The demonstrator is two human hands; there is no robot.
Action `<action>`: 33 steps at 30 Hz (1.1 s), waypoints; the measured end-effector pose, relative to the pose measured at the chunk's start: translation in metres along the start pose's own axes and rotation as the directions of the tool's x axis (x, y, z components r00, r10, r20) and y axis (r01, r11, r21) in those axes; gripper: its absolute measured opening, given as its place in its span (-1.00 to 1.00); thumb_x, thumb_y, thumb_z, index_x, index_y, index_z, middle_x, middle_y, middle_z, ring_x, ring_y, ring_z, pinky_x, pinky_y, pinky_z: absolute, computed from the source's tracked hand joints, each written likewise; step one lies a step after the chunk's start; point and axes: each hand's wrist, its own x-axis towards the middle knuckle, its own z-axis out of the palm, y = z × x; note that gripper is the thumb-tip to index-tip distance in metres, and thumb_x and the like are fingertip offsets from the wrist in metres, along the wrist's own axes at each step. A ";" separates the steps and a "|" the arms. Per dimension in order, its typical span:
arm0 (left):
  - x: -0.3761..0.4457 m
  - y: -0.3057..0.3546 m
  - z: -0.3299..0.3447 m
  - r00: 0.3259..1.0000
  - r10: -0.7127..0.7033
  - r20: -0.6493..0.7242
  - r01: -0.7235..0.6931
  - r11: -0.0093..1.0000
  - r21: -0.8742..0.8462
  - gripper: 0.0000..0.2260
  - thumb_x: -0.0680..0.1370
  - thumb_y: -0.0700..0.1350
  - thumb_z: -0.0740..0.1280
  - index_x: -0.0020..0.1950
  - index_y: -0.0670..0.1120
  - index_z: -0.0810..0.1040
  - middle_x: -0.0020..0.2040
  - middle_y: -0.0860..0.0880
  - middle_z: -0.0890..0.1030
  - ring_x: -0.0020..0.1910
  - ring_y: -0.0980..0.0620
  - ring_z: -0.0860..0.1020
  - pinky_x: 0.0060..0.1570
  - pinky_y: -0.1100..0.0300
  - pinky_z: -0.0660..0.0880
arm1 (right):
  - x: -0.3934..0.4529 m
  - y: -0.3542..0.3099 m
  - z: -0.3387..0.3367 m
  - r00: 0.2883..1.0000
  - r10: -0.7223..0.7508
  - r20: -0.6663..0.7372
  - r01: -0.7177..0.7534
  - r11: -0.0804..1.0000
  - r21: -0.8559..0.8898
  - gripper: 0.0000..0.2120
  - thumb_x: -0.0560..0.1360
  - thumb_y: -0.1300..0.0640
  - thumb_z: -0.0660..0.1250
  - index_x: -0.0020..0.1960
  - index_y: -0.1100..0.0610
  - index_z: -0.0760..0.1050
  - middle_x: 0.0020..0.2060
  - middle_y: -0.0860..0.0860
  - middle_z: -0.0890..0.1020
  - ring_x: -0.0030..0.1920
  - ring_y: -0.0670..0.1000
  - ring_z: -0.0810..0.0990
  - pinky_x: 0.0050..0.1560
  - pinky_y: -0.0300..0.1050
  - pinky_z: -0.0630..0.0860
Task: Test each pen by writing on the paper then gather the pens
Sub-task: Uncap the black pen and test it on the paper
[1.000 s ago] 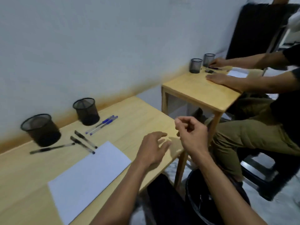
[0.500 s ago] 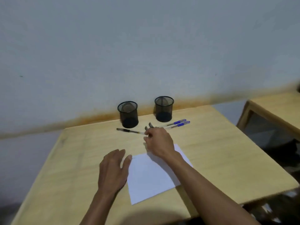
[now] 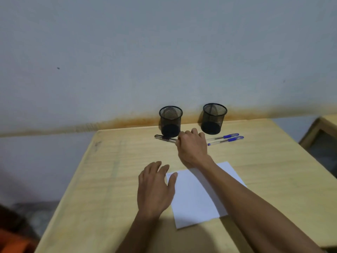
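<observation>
A white sheet of paper (image 3: 197,196) lies on the wooden table (image 3: 109,179). My left hand (image 3: 155,189) rests flat, fingers apart, its thumb on the paper's left edge. My right hand (image 3: 191,148) reaches past the paper, fingers curled down over pens lying in front of two black mesh cups. A black pen (image 3: 165,138) sticks out to the left of its fingertips and touches them. Two blue-capped pens (image 3: 225,139) lie to its right, side by side. Other pens under the hand are hidden. Whether the hand grips a pen cannot be told.
Two empty black mesh pen cups (image 3: 170,121) (image 3: 213,118) stand at the table's far edge against the white wall. A second wooden table's corner (image 3: 326,123) shows at the right. Something orange and dark (image 3: 12,236) lies on the floor at lower left.
The view swung left from the neighbouring table and person to face my own table. My right hand reached out onto the pens; my left hand settled at the paper's edge.
</observation>
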 end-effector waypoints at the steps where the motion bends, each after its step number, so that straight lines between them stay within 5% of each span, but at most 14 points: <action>1: 0.000 0.000 0.000 1.000 0.003 0.001 -0.003 1.000 -0.012 -0.58 0.62 0.22 0.14 0.35 0.06 0.53 0.43 0.06 0.46 0.46 0.04 0.32 0.43 0.08 0.21 | -0.004 0.000 -0.005 1.000 0.015 0.002 -0.015 0.998 0.067 -0.83 0.63 0.05 0.22 0.11 0.05 0.55 0.01 0.04 0.69 0.09 0.13 0.50 0.10 0.10 0.39; 6: -0.003 0.003 -0.015 0.978 -0.141 -0.151 0.074 0.921 -0.384 -0.65 0.60 0.04 0.30 0.37 0.01 0.46 0.37 0.03 0.47 0.34 0.04 0.45 0.29 0.18 0.39 | -0.040 0.012 -0.055 0.988 0.137 0.069 -0.149 0.747 0.648 -0.87 0.56 0.05 0.43 0.00 0.09 0.67 -0.12 -0.03 0.71 -0.09 -0.01 0.63 -0.05 -0.08 0.55; 9: -0.004 0.004 -0.030 0.956 -0.030 -0.293 -0.059 0.956 -0.288 -0.57 0.60 -0.09 0.33 0.47 0.05 0.36 0.45 0.03 0.37 0.39 0.01 0.38 0.28 0.10 0.39 | -0.071 0.021 -0.086 0.983 0.116 0.141 -0.183 0.631 0.754 -0.90 0.51 0.08 0.50 -0.03 0.09 0.72 -0.18 -0.04 0.71 -0.25 -0.16 0.59 -0.29 -0.43 0.46; 12: -0.005 0.011 -0.044 0.945 0.114 -0.305 -0.157 0.980 -0.120 -0.68 0.61 -0.10 0.34 0.36 0.04 0.51 0.29 0.04 0.57 0.28 0.00 0.48 0.26 0.01 0.38 | -0.091 0.033 -0.108 0.975 0.107 0.197 -0.224 0.451 0.864 -0.94 0.49 0.08 0.53 -0.08 0.06 0.73 -0.23 -0.08 0.71 -0.27 -0.22 0.58 -0.26 -0.41 0.48; 16: -0.004 0.037 -0.056 0.939 0.182 -0.292 -0.241 0.953 -0.181 -0.87 0.61 -0.09 0.32 0.12 -0.03 0.61 0.01 0.08 0.64 -0.02 0.02 0.56 0.05 0.04 0.42 | -0.107 0.037 -0.117 0.953 0.149 0.262 -0.274 0.068 0.959 -0.90 0.51 0.13 0.49 -0.05 0.16 0.69 -0.32 -0.07 0.66 -0.29 -0.12 0.58 -0.20 -0.27 0.57; 19: -0.004 0.057 -0.057 0.928 0.266 -0.262 -0.314 0.936 -0.160 -0.75 0.61 0.00 0.24 0.13 -0.09 0.62 -0.06 0.01 0.62 -0.08 0.01 0.53 -0.10 0.12 0.40 | -0.115 0.039 -0.111 0.945 0.194 0.264 -0.268 -0.005 0.963 -0.88 0.55 0.11 0.45 0.01 0.16 0.68 -0.32 -0.06 0.68 -0.28 -0.09 0.63 -0.17 -0.17 0.61; 24: -0.009 0.075 -0.058 0.891 0.400 -0.214 -0.415 0.909 -0.030 -0.73 0.62 -0.03 0.21 -0.02 -0.16 0.64 -0.23 -0.05 0.57 -0.27 -0.02 0.48 -0.29 0.12 0.43 | -0.115 0.049 -0.108 0.957 0.166 0.238 -0.245 0.024 0.969 -0.76 0.61 0.10 0.37 -0.11 0.25 0.63 -0.38 0.09 0.67 -0.36 -0.06 0.61 -0.24 -0.21 0.60; 28: -0.004 0.038 -0.087 0.949 0.136 -0.283 -0.190 0.966 -0.174 -0.83 0.57 -0.11 0.33 -0.06 -0.12 0.70 -0.26 0.06 0.63 -0.28 0.17 0.52 -0.26 0.49 0.34 | -0.080 0.093 -0.120 0.868 0.404 0.288 -0.127 -0.381 0.916 -0.81 0.62 0.19 0.35 -0.13 0.26 0.52 -0.36 0.08 0.57 -0.45 -0.09 0.56 -0.38 -0.30 0.53; 30: 0.000 0.007 -0.100 0.975 -0.005 -0.222 -0.030 0.987 -0.155 -0.88 0.58 -0.10 0.38 -0.04 -0.09 0.71 -0.24 0.05 0.66 -0.26 0.16 0.57 -0.25 0.50 0.35 | -0.064 0.118 -0.123 0.837 0.466 0.287 -0.111 -0.370 0.923 -0.81 0.64 0.16 0.33 -0.10 0.24 0.48 -0.30 0.10 0.57 -0.44 -0.10 0.60 -0.38 -0.31 0.55; 33: 0.010 -0.016 -0.091 0.987 -0.064 -0.148 0.049 0.993 -0.103 -0.86 0.56 -0.11 0.41 0.09 -0.08 0.70 -0.12 -0.03 0.71 -0.16 -0.01 0.64 -0.20 0.33 0.36 | -0.061 0.115 -0.111 0.870 0.366 0.330 -0.230 -0.291 0.929 -0.87 0.67 0.12 0.28 -0.01 0.16 0.44 -0.16 0.20 0.69 -0.31 0.02 0.73 -0.33 -0.23 0.64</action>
